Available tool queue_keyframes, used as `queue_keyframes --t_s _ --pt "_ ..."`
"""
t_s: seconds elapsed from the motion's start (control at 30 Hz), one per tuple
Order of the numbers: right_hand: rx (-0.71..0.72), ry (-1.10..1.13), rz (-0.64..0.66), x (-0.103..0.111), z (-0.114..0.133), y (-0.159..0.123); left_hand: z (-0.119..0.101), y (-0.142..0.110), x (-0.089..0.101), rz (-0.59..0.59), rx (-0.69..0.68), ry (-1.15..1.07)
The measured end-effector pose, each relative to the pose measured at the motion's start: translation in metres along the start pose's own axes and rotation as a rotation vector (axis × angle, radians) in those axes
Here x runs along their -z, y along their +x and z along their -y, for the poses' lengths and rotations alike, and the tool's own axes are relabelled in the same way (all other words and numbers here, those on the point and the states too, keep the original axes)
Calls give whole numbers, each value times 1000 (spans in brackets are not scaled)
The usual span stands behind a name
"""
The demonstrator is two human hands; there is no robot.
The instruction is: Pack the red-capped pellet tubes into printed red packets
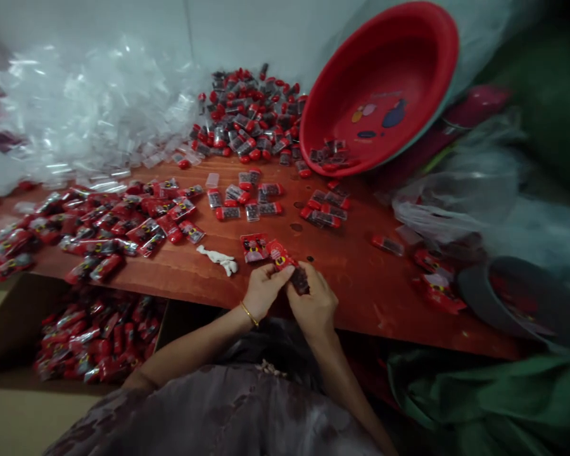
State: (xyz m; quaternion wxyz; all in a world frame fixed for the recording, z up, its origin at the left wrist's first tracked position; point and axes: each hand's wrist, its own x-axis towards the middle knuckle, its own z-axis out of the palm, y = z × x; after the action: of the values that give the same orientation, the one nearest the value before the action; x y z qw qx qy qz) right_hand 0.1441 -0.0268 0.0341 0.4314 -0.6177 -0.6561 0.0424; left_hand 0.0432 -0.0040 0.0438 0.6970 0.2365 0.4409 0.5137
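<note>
Both hands meet above the table's front edge. My left hand (262,290), with a gold bracelet at the wrist, pinches the lower edge of a red printed wrapper (279,253). My right hand (316,303) is closed round a small clear tube with dark contents (300,280), which touches the wrapper; whether it is partly inside cannot be made out. Just beyond my left hand lie red printed packets (254,247). A crumpled white piece (218,259) is to their left. Farther back, several red-capped tubes (244,195) lie in a loose group.
Wrapped red packets (123,218) cover the table's left side, above an open carton (14,316) of more. Clear plastic pieces (95,107) and red-capped tubes (251,114) are heaped behind. A tilted red basin (384,69) stands back right; a grey bowl (479,291) sits right.
</note>
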Motion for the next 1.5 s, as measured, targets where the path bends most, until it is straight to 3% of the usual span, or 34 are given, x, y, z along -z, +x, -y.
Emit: queue_keyframes --t_s 0.17,0.3,0.47,0.6,0.7,0.77,0.83,0.97,1.07,1.1,1.17,1.3,1.4,1.5 --pt "-181 230 108 -2 -1 -3 -10 2 3 -12 -31 -54" --pt "-343 500 226 5 -3 -9 -26 3 2 20 88 -115" --pt "-386 593 149 1 -8 -5 -26 -6 0 109 197 -126" --pt "-270 366 78 -12 3 8 -33 -9 14 112 263 -90" --pt "-30 225 154 -25 11 25 -49 -1 35 99 362 -16" --pt "119 136 215 -29 6 41 -64 4 55 26 366 0" --pt "146 -10 229 -26 -10 58 -83 6 80 -128 318 -24" --pt "-171 -436 124 4 -73 90 -122 -1 134 -486 74 -201" --pt "-461 -679 83 27 -121 103 -134 -9 156 -478 -97 -285" --pt "-529 -703 117 31 -131 104 -134 -10 157 -457 -94 -298" --pt "-525 -703 191 30 -139 101 -128 -10 149 -439 8 -315" --pt "-263 -662 283 11 -109 76 -107 -2 115 -455 174 -247" --pt "-132 -641 312 -3 -69 48 -89 2 90 -376 -17 140" --pt "-102 -593 290 -13 -41 24 -72 11 69 -210 -436 880"
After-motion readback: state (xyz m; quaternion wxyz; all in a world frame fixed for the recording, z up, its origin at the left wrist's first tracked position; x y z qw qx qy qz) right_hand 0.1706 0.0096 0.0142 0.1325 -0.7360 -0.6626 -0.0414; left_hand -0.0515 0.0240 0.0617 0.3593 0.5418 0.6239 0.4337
